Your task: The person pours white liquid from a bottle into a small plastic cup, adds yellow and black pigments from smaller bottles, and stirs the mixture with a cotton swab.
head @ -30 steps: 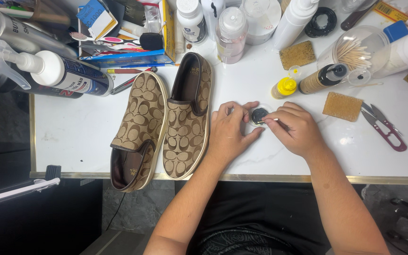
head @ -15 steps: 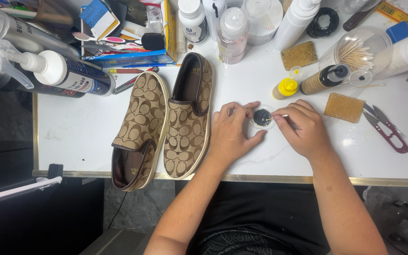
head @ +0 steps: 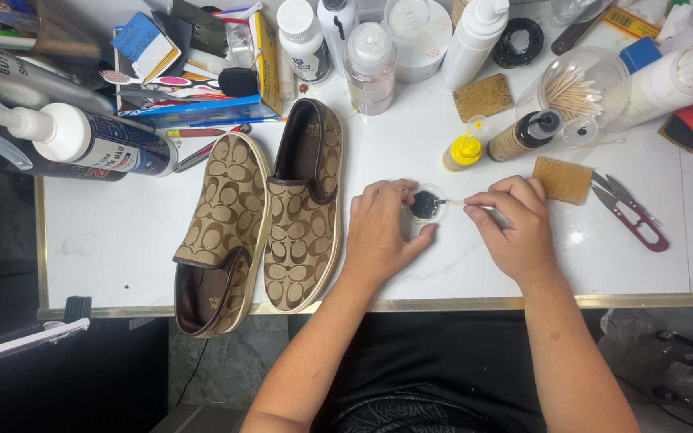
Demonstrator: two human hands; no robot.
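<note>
We see a small round dish (head: 425, 205), clear-rimmed and filled with something dark and glossy, resting on the smooth white marbled tabletop (head: 122, 232). Our left hand (head: 382, 232) curls around the dish, thumb and fingers pressed to its rim. Our right hand (head: 513, 220) sits just right of the dish, fingertips pinched together on a thin pale stick (head: 460, 203) whose tip reaches into the dark pool. Left of the dish lie two slip-on shoes (head: 266, 216), woven tan canvas with a brown repeating pattern, brown trim and cream rubber soles, side by side and heel-to-toe. Beyond the dish stands a squat yellow-capped bottle (head: 464, 150), and near it a coarse tan sponge square (head: 562, 179). Further right of the dish lie red-handled metal snips (head: 631, 213).
</note>
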